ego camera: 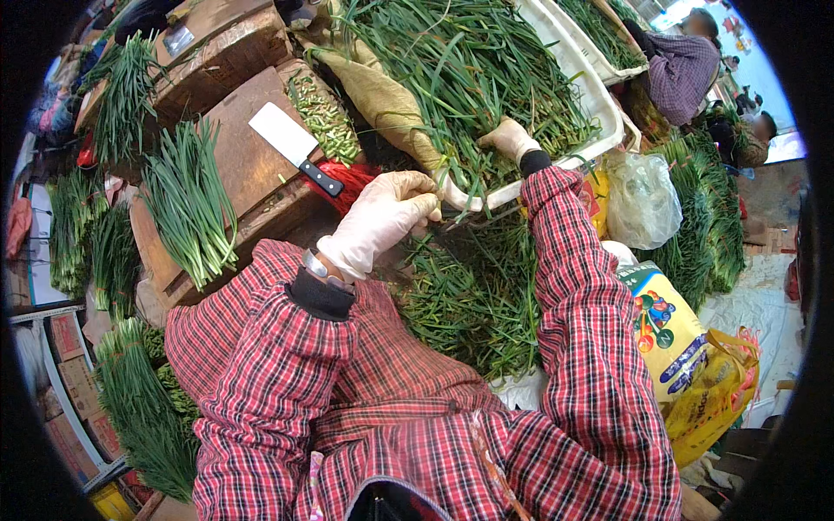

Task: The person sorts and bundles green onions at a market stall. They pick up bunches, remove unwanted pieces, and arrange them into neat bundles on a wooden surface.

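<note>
My left hand (386, 221), in a pale glove, is beside the near left corner of the white plastic crate (603, 133). Its fingers are curled in; whether anything thin is between them cannot be made out. In the crate lies a heap of garlic chives (469, 71). My gloved right hand (509, 140) reaches over the rim into these leaves, its fingertips partly hidden among them. To the left, a cleaver (283, 135) with a black handle rests on a brown board (244, 146). A neat bunch of chives (189, 202) lies at the board's near edge.
Cut stem ends (322, 114) and red plastic ties (342, 182) are beside the cleaver. Loose chive leaves (469, 293) cover the ground below the crate. Bags, including a clear plastic bag (642, 198), stand at right. Another person (684, 75) sits at upper right.
</note>
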The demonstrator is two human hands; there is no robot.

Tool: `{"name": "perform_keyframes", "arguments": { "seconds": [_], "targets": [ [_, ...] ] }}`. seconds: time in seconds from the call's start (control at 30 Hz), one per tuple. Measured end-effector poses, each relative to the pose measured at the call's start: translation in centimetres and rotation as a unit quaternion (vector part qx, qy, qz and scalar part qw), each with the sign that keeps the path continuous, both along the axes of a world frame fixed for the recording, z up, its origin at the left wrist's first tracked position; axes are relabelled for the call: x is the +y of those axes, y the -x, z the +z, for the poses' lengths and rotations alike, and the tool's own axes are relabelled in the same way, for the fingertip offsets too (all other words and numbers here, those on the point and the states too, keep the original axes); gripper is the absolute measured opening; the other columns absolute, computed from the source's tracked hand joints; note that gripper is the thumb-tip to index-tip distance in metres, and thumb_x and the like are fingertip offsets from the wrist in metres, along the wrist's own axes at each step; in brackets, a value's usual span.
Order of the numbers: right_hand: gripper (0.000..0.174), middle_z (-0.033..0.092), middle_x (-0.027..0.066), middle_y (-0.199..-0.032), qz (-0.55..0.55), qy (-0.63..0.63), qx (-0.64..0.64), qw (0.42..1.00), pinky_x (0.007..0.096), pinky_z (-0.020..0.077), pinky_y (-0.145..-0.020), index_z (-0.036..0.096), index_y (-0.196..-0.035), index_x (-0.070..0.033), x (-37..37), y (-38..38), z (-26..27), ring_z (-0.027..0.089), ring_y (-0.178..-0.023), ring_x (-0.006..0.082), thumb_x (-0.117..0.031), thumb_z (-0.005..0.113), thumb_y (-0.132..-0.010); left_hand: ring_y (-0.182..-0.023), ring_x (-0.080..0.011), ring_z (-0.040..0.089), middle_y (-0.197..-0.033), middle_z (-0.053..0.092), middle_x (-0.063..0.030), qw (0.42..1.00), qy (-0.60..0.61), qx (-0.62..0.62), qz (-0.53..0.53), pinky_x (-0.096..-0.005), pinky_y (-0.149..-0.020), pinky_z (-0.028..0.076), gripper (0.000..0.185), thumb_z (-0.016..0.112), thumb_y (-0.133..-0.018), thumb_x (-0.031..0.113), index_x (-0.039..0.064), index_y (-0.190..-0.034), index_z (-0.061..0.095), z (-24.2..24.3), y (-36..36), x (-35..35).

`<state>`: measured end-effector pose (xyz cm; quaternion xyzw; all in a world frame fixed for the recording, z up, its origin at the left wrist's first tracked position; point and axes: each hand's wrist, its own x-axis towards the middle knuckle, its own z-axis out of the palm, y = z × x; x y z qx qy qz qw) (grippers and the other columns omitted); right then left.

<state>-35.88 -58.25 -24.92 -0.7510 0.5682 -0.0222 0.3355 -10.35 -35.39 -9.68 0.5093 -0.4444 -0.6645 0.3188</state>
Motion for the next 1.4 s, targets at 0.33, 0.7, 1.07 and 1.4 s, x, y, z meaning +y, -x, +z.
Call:
{"name": "perform_keyframes", "arguments": {
  "seconds": [0.33, 0.7, 1.07, 1.4],
  "targets": [
    [0.042, 0.073, 0.0176, -0.081, -0.007, 0.063, 0.074, 0.995, 0.0373, 0.0563, -0.071, 0.073, -0.084, 0.005, -1.6, 1.7, 10.0, 0.071, -0.073, 0.0286, -0.035, 0.075, -0.071, -0.082, -0.0094, 0.064, -0.095, 0.071, -0.0058, 0.999, 0.014, -0.029, 0.010, -0.0233, -0.077, 0.051, 0.028, 0.059, -0.095, 0.016, -0.001, -0.116, 0.065, -1.1, -0.9, 0.3],
    [0.037, 0.073, 0.0175, -0.089, -0.001, 0.000, -0.088, 0.996, 0.0364, 0.0560, -0.079, 0.074, -0.092, 0.002, -0.7, 2.9, 5.4, 0.071, -0.081, 0.0254, -0.026, 0.085, -0.071, -0.077, -0.0138, 0.067, -0.087, 0.072, -0.0094, 0.945, 0.209, -0.248, -0.034, -0.0285, -0.074, 0.053, 0.029, 0.061, -0.085, 0.015, -0.004, -0.106, 0.069, -3.4, 3.6, -6.4],
    [0.032, 0.070, 0.0197, -0.079, -0.006, 0.303, 0.060, 0.951, 0.0419, 0.0578, -0.071, 0.070, -0.090, 0.001, 9.0, -4.8, 14.4, 0.073, -0.078, 0.0336, -0.027, 0.075, -0.074, -0.117, -0.0301, 0.060, -0.118, 0.065, -0.0187, 0.915, -0.166, 0.321, 0.180, -0.0397, -0.098, 0.050, 0.063, 0.071, -0.091, 0.047, 0.002, -0.132, 0.053, -5.4, 2.7, -8.2],
    [0.056, 0.066, 0.0181, -0.115, 0.000, 0.187, -0.198, 0.962, 0.0420, 0.0493, -0.095, 0.061, -0.126, 0.001, 19.8, -7.6, 12.7, 0.063, -0.108, 0.0313, -0.028, 0.076, -0.080, -0.077, -0.0166, 0.067, -0.089, 0.073, -0.0037, 0.949, -0.118, 0.226, 0.185, -0.0322, -0.076, 0.055, 0.017, 0.071, -0.091, 0.021, 0.008, -0.101, 0.071, -7.1, 0.4, -8.7]
  ]
}}
